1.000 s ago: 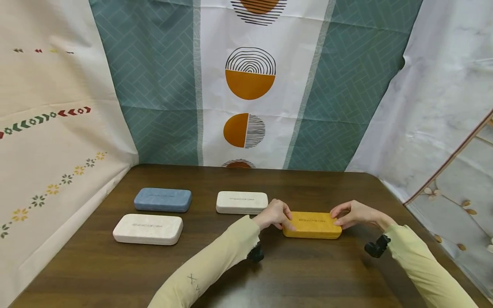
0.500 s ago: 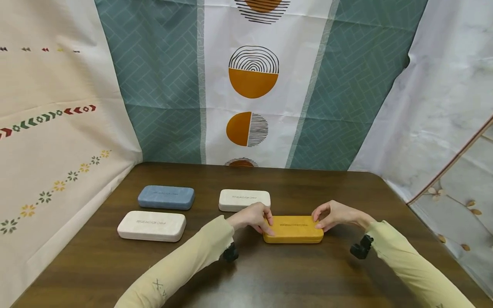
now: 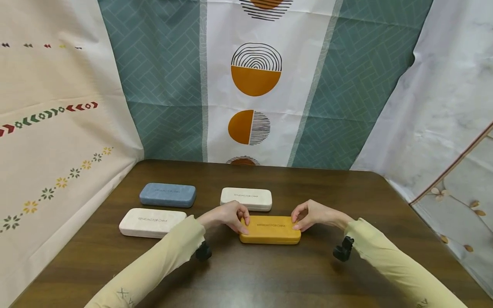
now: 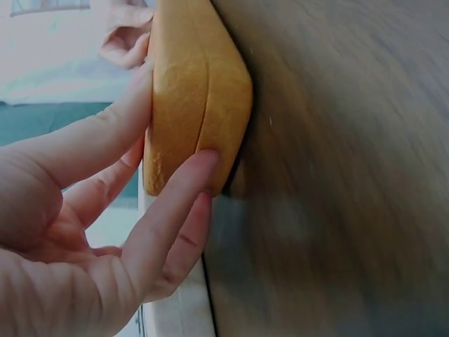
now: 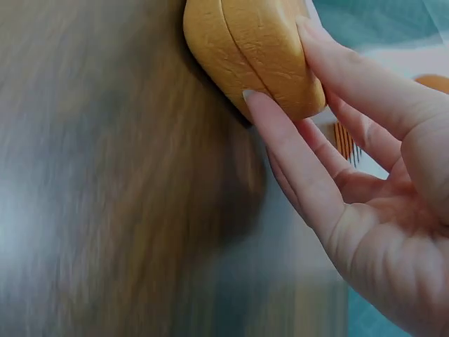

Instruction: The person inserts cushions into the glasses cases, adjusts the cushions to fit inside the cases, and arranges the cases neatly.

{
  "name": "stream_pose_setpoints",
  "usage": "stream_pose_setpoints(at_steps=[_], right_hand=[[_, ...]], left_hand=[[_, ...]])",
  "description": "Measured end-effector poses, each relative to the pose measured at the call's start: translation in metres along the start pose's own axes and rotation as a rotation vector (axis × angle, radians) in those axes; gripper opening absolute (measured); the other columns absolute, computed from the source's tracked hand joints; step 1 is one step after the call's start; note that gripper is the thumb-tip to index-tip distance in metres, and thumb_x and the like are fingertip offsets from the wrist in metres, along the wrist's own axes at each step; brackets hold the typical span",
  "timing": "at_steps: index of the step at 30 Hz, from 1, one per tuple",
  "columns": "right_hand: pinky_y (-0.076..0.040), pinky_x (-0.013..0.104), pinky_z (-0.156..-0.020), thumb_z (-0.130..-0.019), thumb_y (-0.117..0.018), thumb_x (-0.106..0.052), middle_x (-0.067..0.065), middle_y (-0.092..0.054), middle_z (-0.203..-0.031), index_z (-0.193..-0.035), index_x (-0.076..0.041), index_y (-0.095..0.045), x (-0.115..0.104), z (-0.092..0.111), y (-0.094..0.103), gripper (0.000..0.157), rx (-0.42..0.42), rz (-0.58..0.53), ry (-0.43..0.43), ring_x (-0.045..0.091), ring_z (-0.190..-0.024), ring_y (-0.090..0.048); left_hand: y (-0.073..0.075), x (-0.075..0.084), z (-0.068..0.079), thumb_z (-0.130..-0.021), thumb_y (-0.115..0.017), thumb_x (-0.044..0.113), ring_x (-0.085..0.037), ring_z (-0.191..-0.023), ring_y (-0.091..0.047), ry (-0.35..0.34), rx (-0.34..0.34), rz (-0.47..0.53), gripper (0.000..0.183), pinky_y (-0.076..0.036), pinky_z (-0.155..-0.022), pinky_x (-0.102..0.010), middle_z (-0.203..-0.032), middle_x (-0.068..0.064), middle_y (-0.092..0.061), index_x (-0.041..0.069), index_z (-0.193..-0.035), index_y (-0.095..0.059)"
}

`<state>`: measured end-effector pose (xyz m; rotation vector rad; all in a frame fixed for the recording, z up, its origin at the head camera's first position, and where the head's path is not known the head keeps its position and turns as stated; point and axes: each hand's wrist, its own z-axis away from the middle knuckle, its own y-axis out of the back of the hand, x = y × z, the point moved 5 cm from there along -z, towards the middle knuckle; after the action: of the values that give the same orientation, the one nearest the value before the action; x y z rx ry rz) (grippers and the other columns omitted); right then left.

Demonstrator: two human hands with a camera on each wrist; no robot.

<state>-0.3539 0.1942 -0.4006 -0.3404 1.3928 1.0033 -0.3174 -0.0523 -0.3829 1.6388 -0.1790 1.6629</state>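
A yellow glasses case [image 3: 269, 231], closed and with dark lettering on its lid, lies flat between my two hands in the head view. My left hand [image 3: 230, 216] grips its left end, thumb on the lid and fingers at the end face, as the left wrist view shows on the yellow case [image 4: 189, 91]. At the opposite end my right hand [image 3: 313, 214] holds it the same way; in the right wrist view the right thumb sits on top and a fingertip presses near the seam. Just behind it is a white glasses case [image 3: 246, 196].
To the left, a blue glasses case [image 3: 167, 195] lies behind another white glasses case [image 3: 150, 221], which my left sleeve [image 3: 161, 252] partly covers. All rest on the dark wooden table [image 3: 250, 273]. Patterned cloths [image 3: 254, 90] hang at the back and sides.
Both hands have carried the yellow glasses case leftward, from right of the rear white case to just in front of it. The other cases keep their places.
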Motion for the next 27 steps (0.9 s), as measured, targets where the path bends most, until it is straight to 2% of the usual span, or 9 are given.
stream_pose_setpoints(at_steps=[5,14,21,27], right_hand=[[-0.050,0.042,-0.069,-0.074,-0.076,-0.011,0.013,-0.061,-0.084,-0.087,0.003,-0.062,-0.009,-0.014,-0.015,0.023,-0.021,0.002,0.021,0.021,-0.075,-0.059],[-0.050,0.040,-0.067,-0.073,-0.076,-0.008,0.014,-0.060,-0.079,-0.086,0.006,-0.061,-0.022,-0.031,-0.033,0.025,0.003,-0.019,0.002,0.021,-0.071,-0.059],[-0.050,0.040,-0.067,-0.072,-0.076,-0.006,0.012,-0.061,-0.076,-0.084,0.005,-0.060,-0.030,-0.038,-0.042,0.023,-0.006,-0.035,-0.001,0.020,-0.070,-0.060],[-0.050,0.040,-0.067,-0.072,-0.076,-0.007,0.012,-0.061,-0.076,-0.084,0.005,-0.061,-0.033,-0.040,-0.047,0.023,-0.014,-0.039,0.003,0.020,-0.070,-0.060]], left_hand=[[0.013,-0.005,0.012,-0.066,-0.078,-0.004,-0.009,-0.052,-0.040,-0.024,-0.038,-0.100,0.022,-0.041,-0.047,-0.019,-0.057,-0.002,-0.043,-0.006,-0.075,-0.059],[0.034,-0.012,0.028,-0.067,-0.079,0.000,-0.011,-0.057,-0.039,-0.047,-0.077,-0.121,0.023,-0.035,-0.049,-0.020,-0.064,-0.005,-0.046,-0.005,-0.076,-0.059],[0.046,-0.027,0.035,-0.068,-0.078,0.002,-0.014,-0.062,-0.044,-0.008,-0.077,-0.037,0.023,-0.038,-0.053,-0.023,-0.073,-0.009,-0.053,-0.005,-0.080,-0.060],[0.048,-0.032,0.040,-0.068,-0.078,0.001,-0.014,-0.062,-0.044,0.020,-0.077,-0.005,0.023,-0.040,-0.053,-0.023,-0.074,-0.008,-0.054,-0.004,-0.081,-0.060]])
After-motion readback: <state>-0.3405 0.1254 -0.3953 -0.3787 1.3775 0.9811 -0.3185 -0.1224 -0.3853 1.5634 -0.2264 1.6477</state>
